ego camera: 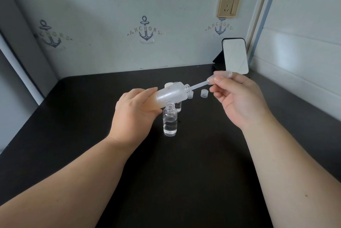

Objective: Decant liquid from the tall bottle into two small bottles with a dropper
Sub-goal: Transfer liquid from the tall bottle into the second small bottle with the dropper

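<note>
Left hand [135, 110] wrapped round tall bottle [167, 94], tilted nearly flat above dark tabletop [184, 181], mouth toward right. Open small bottle [170, 122] upright just below, part filled; second small bottle behind, mostly hidden. Loose caps [204, 92] beyond. Right hand [241, 102] pinches dropper [217, 79] bulb, tip inside tall bottle's mouth.

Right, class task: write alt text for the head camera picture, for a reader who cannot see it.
A left hand holds a tall bottle tilted while the right hand pinches a dropper whose tip is in the bottle's mouth. In front stands an open small bottle, part full, on a dark table.
</note>
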A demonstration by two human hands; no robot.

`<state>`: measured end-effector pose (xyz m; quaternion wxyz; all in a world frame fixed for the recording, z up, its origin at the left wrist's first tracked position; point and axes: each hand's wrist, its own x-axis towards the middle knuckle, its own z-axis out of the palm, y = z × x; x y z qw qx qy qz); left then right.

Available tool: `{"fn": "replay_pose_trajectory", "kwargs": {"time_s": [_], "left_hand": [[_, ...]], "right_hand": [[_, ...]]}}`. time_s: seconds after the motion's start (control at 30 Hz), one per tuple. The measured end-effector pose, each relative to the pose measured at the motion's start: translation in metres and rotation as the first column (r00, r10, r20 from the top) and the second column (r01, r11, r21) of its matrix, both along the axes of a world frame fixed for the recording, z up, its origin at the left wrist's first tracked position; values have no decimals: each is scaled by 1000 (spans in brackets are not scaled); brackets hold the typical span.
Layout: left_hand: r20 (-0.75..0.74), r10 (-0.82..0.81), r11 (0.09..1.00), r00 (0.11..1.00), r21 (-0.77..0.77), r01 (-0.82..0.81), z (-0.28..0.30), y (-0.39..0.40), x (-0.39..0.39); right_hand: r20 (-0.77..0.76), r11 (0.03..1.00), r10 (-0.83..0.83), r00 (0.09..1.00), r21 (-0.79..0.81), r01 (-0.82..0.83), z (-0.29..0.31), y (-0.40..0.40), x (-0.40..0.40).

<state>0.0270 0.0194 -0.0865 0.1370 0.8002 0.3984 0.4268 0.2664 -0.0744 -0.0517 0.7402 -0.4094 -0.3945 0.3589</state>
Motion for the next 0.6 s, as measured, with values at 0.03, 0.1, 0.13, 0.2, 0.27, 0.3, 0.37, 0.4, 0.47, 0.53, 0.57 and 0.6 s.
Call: {"fn": "replay_pose_trajectory", "kwargs": {"time_s": [0.03,0.1,0.13,0.2,0.27,0.3,0.37,0.4,0.47,0.53,0.57,0.6], "left_hand": [[-5,-5,1000,1000,8,5,0,0,0],[-10,-15,1000,1000,20,15,1,-1,1],[-11,-18,1000,1000,18,18,1,-2,2],[-11,-22,1000,1000,12,22,1,-2,3],[-14,-22,1000,1000,12,22,1,-2,3],[-16,-21,1000,1000,12,22,1,-2,3],[-19,-21,1000,1000,13,21,1,-1,3],[-19,-22,1000,1000,13,22,0,0,3],[-23,-21,1000,1000,15,22,0,0,4],[-25,-15,1000,1000,19,15,-1,1,4],[-21,-12,1000,1000,20,12,-1,1,4],[-14,-9,1000,1000,20,10,-1,2,3]], "right_hand": [[14,1000,8,1000,-12,-8,0,0,-2],[46,999,19,999,-36,-18,-2,1,-5],[67,999,26,997,-46,-23,-2,2,-6],[117,997,42,992,-73,-34,-4,2,-8],[148,995,55,987,-96,-41,-4,2,-9],[151,994,57,987,-102,-42,-4,3,-9],[151,993,57,987,-107,-41,-4,3,-9],[151,993,59,987,-106,-43,-4,3,-9],[149,994,64,987,-100,-49,-4,3,-8],[130,995,57,990,-89,-45,-4,3,-6],[115,996,49,992,-82,-40,-4,3,-5],[95,997,42,995,-73,-35,-4,3,-4]]}}
